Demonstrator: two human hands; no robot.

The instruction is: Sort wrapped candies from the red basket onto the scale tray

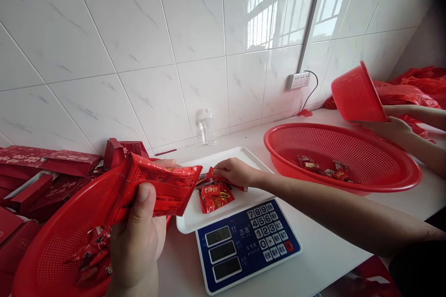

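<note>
Raised at the left, my left hand is closed around several red snack packets, its thumb pressed across the front one. My right hand reaches over the white tray of a digital scale, fingers closed on a red packet that they partly hide. Just in front of those fingers lies another shiny red packet with yellow print. The scale's blue panel faces me, with number keys and three small displays that I cannot read.
A red basket with packets stands at the left, beside red boxes. A wide red basket with packets is at the right. Another person's hands tilt a smaller basket above it. A clear bottle stands by the wall.
</note>
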